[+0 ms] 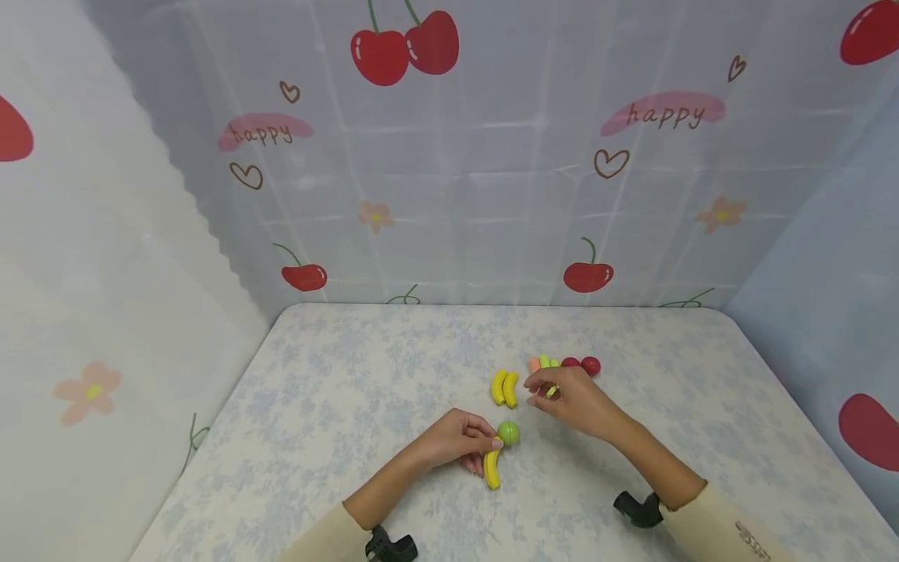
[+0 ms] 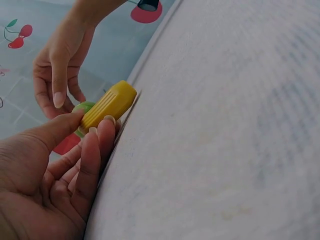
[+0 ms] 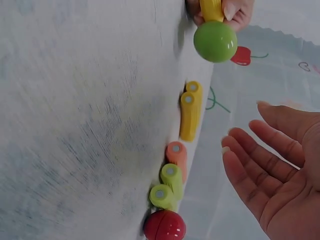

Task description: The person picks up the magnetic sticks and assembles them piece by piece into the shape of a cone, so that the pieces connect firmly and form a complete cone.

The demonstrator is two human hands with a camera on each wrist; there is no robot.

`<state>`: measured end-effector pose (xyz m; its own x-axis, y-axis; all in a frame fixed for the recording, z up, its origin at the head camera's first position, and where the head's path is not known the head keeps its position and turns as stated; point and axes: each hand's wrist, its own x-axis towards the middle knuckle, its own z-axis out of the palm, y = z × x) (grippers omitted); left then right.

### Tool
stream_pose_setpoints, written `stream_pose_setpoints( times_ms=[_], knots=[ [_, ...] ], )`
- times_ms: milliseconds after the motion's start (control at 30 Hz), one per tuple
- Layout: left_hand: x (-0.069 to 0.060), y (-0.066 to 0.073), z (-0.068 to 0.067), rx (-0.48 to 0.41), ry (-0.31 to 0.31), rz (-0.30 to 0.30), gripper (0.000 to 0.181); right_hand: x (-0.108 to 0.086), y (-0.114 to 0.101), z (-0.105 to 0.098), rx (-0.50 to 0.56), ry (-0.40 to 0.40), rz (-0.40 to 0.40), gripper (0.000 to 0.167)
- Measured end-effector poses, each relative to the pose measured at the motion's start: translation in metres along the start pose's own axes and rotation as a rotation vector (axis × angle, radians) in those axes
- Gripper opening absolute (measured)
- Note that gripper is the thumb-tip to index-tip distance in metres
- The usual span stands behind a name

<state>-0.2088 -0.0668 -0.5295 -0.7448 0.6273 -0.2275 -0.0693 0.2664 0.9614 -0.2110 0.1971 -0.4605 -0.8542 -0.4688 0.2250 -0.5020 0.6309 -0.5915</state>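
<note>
- Left hand [image 1: 456, 437]: fingers clamped on a yellow banana [image 1: 492, 470]; the green ball [image 1: 509, 433] sits just beyond, contact hard to judge.
- Right hand [image 1: 577, 400]: fingers apart, holding nothing.
- Seemingly laid out: banana pair [image 1: 499, 388] left of right fingers; salmon piece [image 3: 176, 151], light-green pieces [image 3: 171, 173], red balls [image 1: 591, 365] beyond.
- Seemingly left: held banana, green ball.
- Bare desk [image 1: 351, 375] left of left fingers; far edge well beyond both.

The right hand [image 1: 572, 400] partly hides green toys [image 1: 544, 361] right of the head view's centre. In the left wrist view's left half, a banana [image 2: 110, 105] covers much of a green ball [image 2: 84, 106]. The right wrist view's bottom edge clips a red ball [image 3: 166, 226].
</note>
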Motion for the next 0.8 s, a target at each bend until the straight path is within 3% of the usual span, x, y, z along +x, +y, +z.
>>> stream_pose_setpoints(
  times_ms=[367, 800],
  knots=[
    [-0.001, 0.001, -0.001, -0.009, -0.009, 0.003, 0.016, 0.032, 0.007, -0.002, -0.101, -0.121, -0.015, 0.029],
    [-0.002, 0.001, 0.0, -0.034, -0.007, 0.003, 0.014, 0.055, 0.019, 0.012, -0.274, -0.253, -0.064, 0.025]
  ],
)
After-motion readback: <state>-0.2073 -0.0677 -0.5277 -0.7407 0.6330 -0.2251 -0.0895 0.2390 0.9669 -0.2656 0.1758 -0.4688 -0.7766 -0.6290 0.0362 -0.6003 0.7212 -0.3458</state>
